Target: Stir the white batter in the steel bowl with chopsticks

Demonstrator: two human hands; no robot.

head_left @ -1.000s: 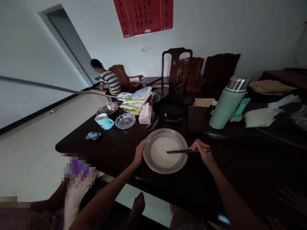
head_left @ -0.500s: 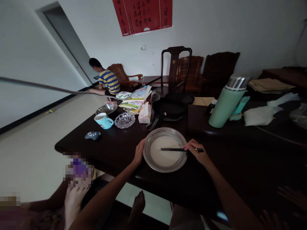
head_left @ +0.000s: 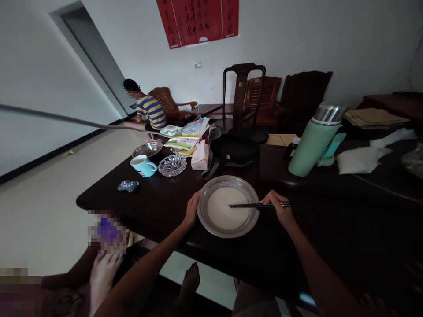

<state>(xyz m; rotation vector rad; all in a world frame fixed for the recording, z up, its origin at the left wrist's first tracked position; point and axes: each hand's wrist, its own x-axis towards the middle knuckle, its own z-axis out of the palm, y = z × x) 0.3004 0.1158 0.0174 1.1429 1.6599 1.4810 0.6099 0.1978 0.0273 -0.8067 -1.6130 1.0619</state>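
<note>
A wide metal bowl (head_left: 205, 222) rests on the dark table, holding a milky white liquid (head_left: 226, 215). My left hand (head_left: 191, 210) grips the bowl's left rim. Closed around a pair of dark chopsticks (head_left: 246, 205), my right hand (head_left: 277, 205) is just right of the bowl. The chopsticks lie nearly level across the right rim, with their tips at the liquid near the bowl's middle. A gold-coloured band shows near their right end.
Left of the bowl are a light-blue mug (head_left: 143, 166), a glass dish (head_left: 172, 165) and a game controller (head_left: 128, 186). Behind lie books (head_left: 188, 134), a tissue pack (head_left: 200, 157) and a black bag (head_left: 234, 147). A green thermos (head_left: 312, 143) stands right. People sit nearby.
My right hand and the chopsticks have shifted to the right, so the tips are nearer the bowl's middle. My left hand stays on the rim.
</note>
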